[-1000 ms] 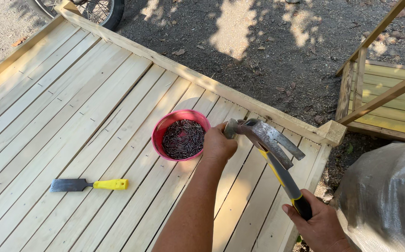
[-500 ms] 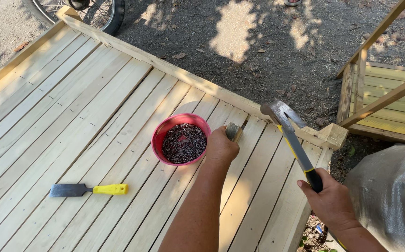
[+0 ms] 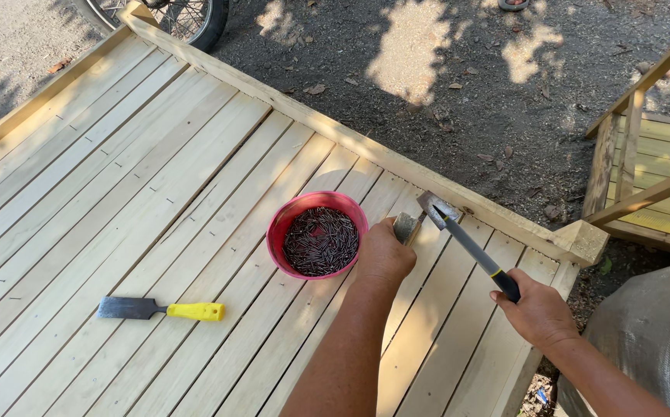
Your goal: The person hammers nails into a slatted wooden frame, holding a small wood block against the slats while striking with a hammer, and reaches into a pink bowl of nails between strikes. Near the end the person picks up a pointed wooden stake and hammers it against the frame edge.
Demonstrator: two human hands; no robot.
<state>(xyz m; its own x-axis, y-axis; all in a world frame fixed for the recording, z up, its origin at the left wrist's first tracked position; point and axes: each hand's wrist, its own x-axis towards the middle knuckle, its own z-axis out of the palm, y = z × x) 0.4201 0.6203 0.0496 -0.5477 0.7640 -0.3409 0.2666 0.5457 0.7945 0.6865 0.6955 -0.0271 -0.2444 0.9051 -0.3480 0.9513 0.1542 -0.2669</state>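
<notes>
left hand: your left hand point(image 3: 383, 255) is fisted around a small wooden block point(image 3: 406, 227), pressing it onto the deck boards point(image 3: 157, 201); only the block's end sticks out past your thumb side
right hand: your right hand point(image 3: 537, 313) is wrapped tight on the dark grip of the hammer point(image 3: 466, 243), low at the handle's end
hammer: handle slants up and left from your right fist, metal head sits just beside the block's exposed end, touching or nearly so, cannot tell which
block position: between your two hands, right at the hammer head, near the deck's far edge rail point(image 3: 396, 158)
bowl: red bowl point(image 3: 316, 234) full of dark nails, just left of your left fist, touching or nearly touching the knuckles
chisel: flat blade with yellow handle point(image 3: 159, 310) lies on the boards, well apart to the left of both hands
surroundings: dirt ground point(image 3: 458, 85) beyond the rail, tyre point(image 3: 188, 19) at the top, wooden frame point(image 3: 644, 177) at right, grey sack point(image 3: 651, 340) by your right forearm
</notes>
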